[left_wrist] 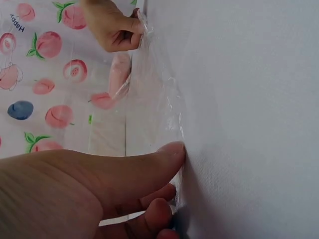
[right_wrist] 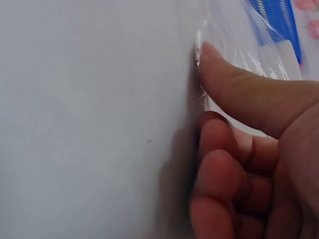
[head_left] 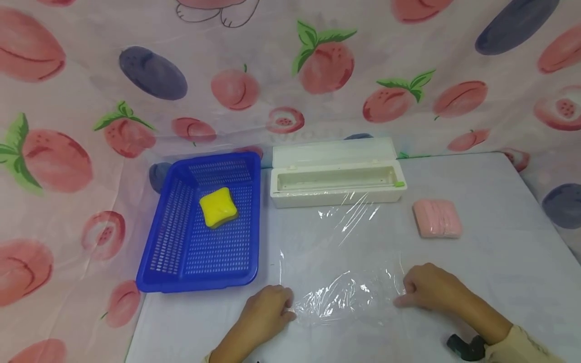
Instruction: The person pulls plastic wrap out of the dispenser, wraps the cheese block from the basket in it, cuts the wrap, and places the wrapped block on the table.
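Note:
A sheet of clear plastic wrap (head_left: 338, 297) stretches over the white table from a long white wrap dispenser box (head_left: 338, 198), whose lid (head_left: 333, 153) is tipped back. At the sheet's near left corner, my left hand (head_left: 268, 312) pinches the film between thumb and fingers. My right hand (head_left: 431, 287) holds the near right corner the same way. Close up in the left wrist view, the thumb (left_wrist: 144, 167) presses the film's gathered edge low over the cloth. In the right wrist view, the thumb (right_wrist: 234, 87) lies along the shiny film edge, fingers curled beneath.
Left of the dispenser stands a blue perforated basket (head_left: 258, 227) with a yellow sponge (head_left: 219, 206) in it. A pink block (head_left: 437, 218), glossy as if wrapped, lies at the right. By the right sleeve is a dark object (head_left: 465, 348). Fruit-patterned sheeting (head_left: 317, 111) hangs behind.

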A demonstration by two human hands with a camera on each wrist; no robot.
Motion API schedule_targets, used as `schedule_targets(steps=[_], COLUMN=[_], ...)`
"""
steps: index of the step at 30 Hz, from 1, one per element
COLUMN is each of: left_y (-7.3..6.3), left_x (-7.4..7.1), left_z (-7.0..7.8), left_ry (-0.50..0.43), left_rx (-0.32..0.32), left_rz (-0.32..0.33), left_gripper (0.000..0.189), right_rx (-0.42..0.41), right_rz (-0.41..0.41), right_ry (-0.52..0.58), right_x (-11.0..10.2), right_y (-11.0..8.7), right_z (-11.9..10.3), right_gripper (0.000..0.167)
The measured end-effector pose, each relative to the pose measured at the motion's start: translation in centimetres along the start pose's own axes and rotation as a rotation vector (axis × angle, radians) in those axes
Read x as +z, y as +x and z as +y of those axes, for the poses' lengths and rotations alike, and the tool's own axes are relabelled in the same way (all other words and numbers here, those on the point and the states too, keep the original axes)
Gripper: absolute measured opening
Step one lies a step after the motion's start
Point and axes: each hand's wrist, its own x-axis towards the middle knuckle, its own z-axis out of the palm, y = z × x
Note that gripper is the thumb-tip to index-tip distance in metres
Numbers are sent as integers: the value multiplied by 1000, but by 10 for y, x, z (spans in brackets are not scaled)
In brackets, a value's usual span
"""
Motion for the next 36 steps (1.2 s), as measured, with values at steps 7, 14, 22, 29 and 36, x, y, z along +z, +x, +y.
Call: schedule_targets(steps=[7, 14, 22, 29, 36], left_y=[0, -7, -27, 7, 63], left_x=[2, -16, -130, -229, -262], left_z=[-5, 1, -6, -57, -128], left_ry=[-3, -27, -206, -206, -254], left_rx=[-77, -50, 87, -89, -290], left_rz=[-46, -61, 10, 72, 81], left_gripper=[34, 30, 21, 29, 55], right_rx=[35, 63, 100, 112, 129], right_rz=[-5, -47, -77, -77, -92], right_ry=[-119, -141, -123, -111, -119], right_x=[-9, -14, -15, -12, -13], right_y=[2, 6, 11, 10, 12], right_z=[2, 2, 0, 0, -2], right_gripper=[55, 58, 60, 61, 61])
